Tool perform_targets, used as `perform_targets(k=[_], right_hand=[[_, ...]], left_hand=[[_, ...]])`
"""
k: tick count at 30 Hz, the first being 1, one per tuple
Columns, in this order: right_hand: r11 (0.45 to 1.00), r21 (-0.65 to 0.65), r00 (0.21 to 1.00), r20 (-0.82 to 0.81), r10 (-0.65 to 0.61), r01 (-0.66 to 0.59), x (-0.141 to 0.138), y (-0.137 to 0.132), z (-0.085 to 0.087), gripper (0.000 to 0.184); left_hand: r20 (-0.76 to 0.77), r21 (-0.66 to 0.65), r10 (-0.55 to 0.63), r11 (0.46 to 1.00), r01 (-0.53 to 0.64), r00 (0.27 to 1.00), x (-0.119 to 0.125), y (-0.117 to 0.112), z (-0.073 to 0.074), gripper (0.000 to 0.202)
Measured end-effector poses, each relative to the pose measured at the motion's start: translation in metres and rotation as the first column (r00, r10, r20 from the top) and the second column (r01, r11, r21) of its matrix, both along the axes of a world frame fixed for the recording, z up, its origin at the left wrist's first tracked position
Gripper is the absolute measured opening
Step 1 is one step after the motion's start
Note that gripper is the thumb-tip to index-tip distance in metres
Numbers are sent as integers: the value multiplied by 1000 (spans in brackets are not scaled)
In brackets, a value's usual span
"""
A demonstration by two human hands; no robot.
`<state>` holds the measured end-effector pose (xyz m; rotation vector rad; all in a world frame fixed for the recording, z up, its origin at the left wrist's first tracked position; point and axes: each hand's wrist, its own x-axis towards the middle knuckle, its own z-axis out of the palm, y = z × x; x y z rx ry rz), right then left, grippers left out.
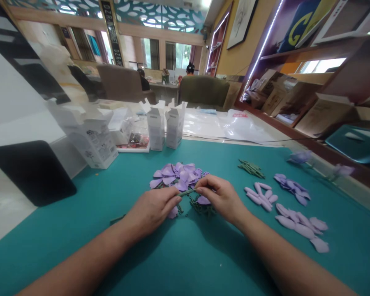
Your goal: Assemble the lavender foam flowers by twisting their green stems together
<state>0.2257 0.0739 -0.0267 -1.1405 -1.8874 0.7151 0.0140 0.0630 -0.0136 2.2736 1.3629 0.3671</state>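
Between my two hands runs a thin green stem (187, 192). My left hand (156, 209) is closed around it, fingers pinched near its middle. The thumb and forefinger of my right hand (223, 199) pinch its other end; any small part at that tip is too small to make out. Just behind my hands lies a pile of purple flower petals (180, 172). Under my right hand are small dark green pieces (203, 207), partly hidden, with a purple petal on top. A pale purple piece (173, 213) shows beside my left fingers.
To the right lie green stems (251, 168), lilac tube-shaped pieces (261, 196), purple petals (292, 189) and paler petals (304, 224) on a teal mat (185, 263). White boxes (156, 127) stand at the back. A black panel (33, 172) is on the left.
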Motion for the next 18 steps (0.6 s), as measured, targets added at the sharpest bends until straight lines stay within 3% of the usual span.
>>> perform_targets(k=[7,18], right_hand=[[979,183,986,156,59,-87,-3,-3,-5,12],[965,240,975,217,58,-111,-7,-9,-6,14]], left_hand=[[6,44,-66,997,65,998,1,-3,-4,28],[-38,96,-67,993,71,997,3,-4,-11,29]])
